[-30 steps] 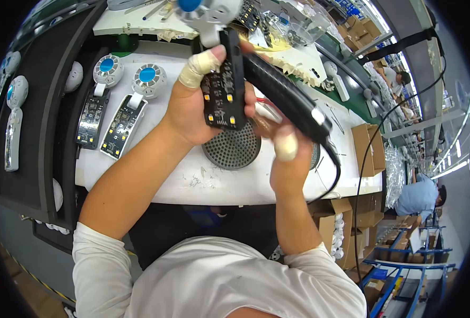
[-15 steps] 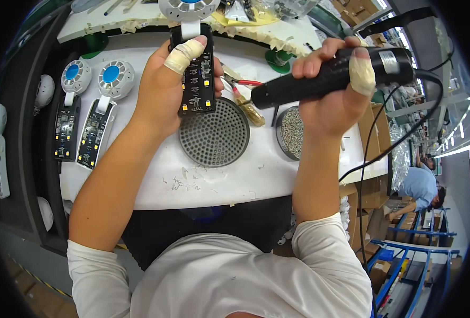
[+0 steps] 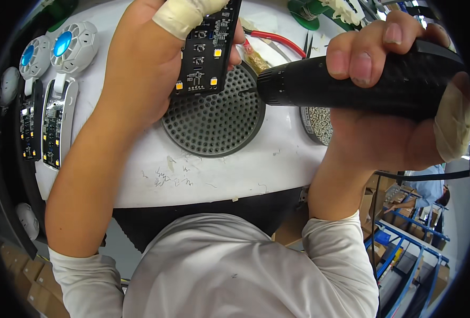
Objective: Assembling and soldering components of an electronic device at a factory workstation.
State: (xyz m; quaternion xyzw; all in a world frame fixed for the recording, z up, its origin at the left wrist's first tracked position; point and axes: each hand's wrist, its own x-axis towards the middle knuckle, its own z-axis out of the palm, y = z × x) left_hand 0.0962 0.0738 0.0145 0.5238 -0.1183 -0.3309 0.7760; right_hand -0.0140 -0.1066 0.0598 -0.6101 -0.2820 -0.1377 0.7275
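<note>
My left hand [image 3: 145, 63], its thumb wrapped in cream tape, is closed around a black circuit board [image 3: 206, 63] with yellow LEDs. The board's upper end runs out of the picture. Gripped in my right hand [image 3: 373, 122] is a black electric screwdriver [image 3: 304, 82], lying sideways with its bit toward the board; the tip is apart from the board's lower right corner. Tape also covers my right thumb. Beneath both lies a round grey tray [image 3: 208, 132] full of small holes. A round container of small screws [image 3: 318, 124] sits below the screwdriver, partly hidden by my right hand.
Two white units with blue centres, one nearer [image 3: 72, 47] and one farther left [image 3: 34, 58], lie with boards attached. Red-handled pliers [image 3: 277, 40] rest behind the tray. A cable [image 3: 426, 176] trails from the right. Blue racks [image 3: 404, 249] and a person [image 3: 428, 185] are at far right.
The view has come closer and shifted. The screwdriver has turned more level, and its bit is nearer the board's lower end. Both hands keep their holds.
</note>
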